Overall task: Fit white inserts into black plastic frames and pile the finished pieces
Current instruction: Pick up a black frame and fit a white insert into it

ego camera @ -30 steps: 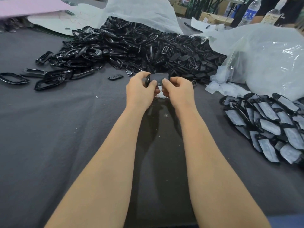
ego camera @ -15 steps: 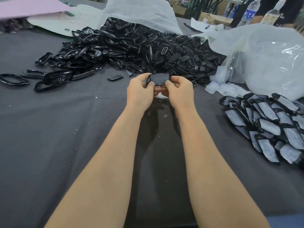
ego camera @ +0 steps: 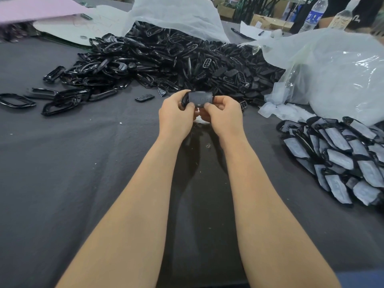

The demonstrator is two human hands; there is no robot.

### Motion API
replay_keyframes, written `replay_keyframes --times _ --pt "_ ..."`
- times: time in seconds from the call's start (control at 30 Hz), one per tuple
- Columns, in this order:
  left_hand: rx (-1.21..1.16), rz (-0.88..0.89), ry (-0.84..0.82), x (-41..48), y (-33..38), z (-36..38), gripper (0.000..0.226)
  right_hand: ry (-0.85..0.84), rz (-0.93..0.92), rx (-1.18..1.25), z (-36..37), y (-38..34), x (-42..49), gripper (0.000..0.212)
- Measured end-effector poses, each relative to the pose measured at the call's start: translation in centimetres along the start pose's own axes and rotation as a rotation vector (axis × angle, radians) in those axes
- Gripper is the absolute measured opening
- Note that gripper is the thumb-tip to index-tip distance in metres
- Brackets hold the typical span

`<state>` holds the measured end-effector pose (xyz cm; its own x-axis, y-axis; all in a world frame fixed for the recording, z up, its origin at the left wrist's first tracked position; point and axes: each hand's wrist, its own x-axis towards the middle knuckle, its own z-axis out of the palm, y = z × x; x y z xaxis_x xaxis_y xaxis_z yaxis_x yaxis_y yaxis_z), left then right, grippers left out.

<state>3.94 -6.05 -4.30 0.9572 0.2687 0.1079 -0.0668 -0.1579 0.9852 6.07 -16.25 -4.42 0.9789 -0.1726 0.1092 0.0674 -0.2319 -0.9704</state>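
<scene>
Both bare forearms are stretched forward side by side. The left hand (ego camera: pixel 176 116) and the right hand (ego camera: pixel 225 116) are held close together, fingers curled, and a small flat black plastic piece (ego camera: pixel 199 99) is pinched by both.

We see our left hand (ego camera: pixel 176 115) and right hand (ego camera: pixel 223 114) pinching one black frame (ego camera: pixel 198 99) above the grey surface (ego camera: pixel 62 173), loose frames (ego camera: pixel 166 61) heaped beyond, finished pieces (ego camera: pixel 340 156) piled right.

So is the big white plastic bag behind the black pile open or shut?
Open. The white plastic bag gapes, and black plastic frames spill from its mouth onto the grey table.
</scene>
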Motion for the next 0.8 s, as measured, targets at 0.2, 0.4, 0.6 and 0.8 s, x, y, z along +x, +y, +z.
replay_keyframes --times 0.2,0.4,0.6,0.8 --pt "-0.02 -0.004 0.0 0.11 -0.22 -0.17 0.035 -0.059 0.017 0.091 -0.18 -0.27 -0.1 0.016" --pt "-0.07 -0.035 0.013 -0.26 0.11 -0.25 0.049 -0.044 0.044 0.135 -0.38 -0.48 -0.31 0.014" --pt "-0.062 -0.006 0.008 -0.24 0.1 0.03 0.019 0.007 0.042 0.105 -0.35 -0.39 -0.25 0.007" --pt "0.008 0.015 0.05 0.18 -0.23 0.08 0.021 0.015 0.062 0.133 -0.08 -0.6 -0.27 0.009"
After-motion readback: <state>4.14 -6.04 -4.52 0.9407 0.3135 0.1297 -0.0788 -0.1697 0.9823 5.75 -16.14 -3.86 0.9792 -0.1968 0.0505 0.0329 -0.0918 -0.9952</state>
